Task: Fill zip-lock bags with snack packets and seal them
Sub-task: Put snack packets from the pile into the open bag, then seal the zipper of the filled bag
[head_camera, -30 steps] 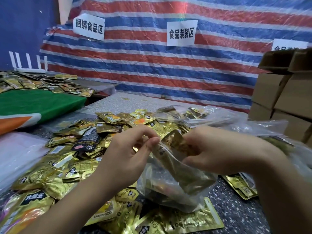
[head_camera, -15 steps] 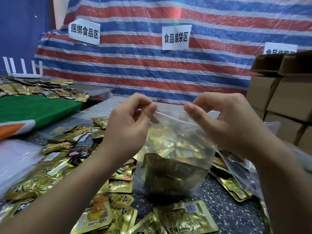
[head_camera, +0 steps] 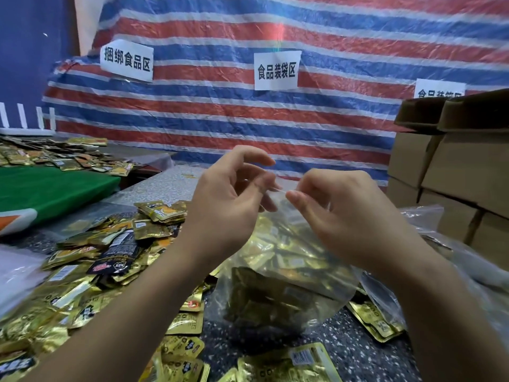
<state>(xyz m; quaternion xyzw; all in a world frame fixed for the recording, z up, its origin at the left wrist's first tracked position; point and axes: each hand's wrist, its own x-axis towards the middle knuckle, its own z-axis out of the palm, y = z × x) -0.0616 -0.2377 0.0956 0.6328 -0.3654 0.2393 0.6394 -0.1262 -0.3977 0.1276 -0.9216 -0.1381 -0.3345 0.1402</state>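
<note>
The person holds a clear zip-lock bag upright just in front of them, its base resting on the speckled table and its belly full of gold foil packets. Both hands meet at the bag's mouth: the left hand pinches the top strip between thumb and fingertips, and the right hand pinches it just beside, thumb tip forward. The step in hand looks like sealing. To do it well, the two tracks should be lined up flat first, then pressed and slid along from one end to the other, with trapped air pushed out so the soft film does not balloon. The bag is thin, glossy and crinkled, and sags around its load. Loose snack packets lie heaped to the near left, flat crimped sachets of shiny gold foil with a few black ones among them. Plain brown cardboard boxes are stacked to the right, before a striped woven tarpaulin.
</note>
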